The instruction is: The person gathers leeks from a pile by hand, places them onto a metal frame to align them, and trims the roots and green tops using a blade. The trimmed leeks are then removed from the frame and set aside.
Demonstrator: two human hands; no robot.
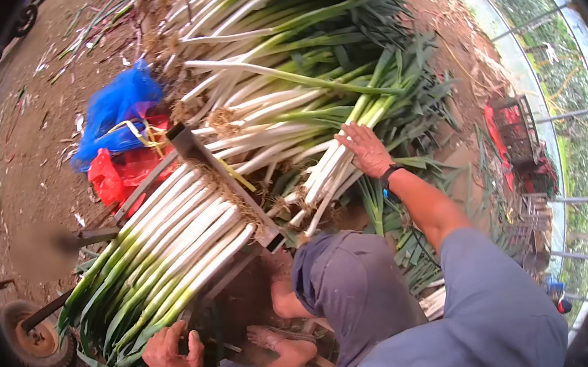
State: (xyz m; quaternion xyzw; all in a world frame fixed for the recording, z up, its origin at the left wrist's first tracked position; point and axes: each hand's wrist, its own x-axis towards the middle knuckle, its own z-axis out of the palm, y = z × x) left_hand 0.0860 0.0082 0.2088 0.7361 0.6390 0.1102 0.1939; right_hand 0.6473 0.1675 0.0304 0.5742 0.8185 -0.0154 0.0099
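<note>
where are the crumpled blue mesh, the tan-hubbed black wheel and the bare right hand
Crumpled blue mesh (119, 105): head view, middle folds
Tan-hubbed black wheel (40, 343): head view, hub
Bare right hand (366, 150): head view, back of the hand

a greenhouse-like farm shelter: bare dirt floor, a big heap of leek-like vegetables, metal bars, green plants beyond.

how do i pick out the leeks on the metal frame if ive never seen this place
From the big leek heap at the top, move down-left to the slanting dark metal bar. The leek batch lies side by side beyond it, root ends along the bar. Unlike the heap's, its green leaves point lower left, toward the wheel.
</note>
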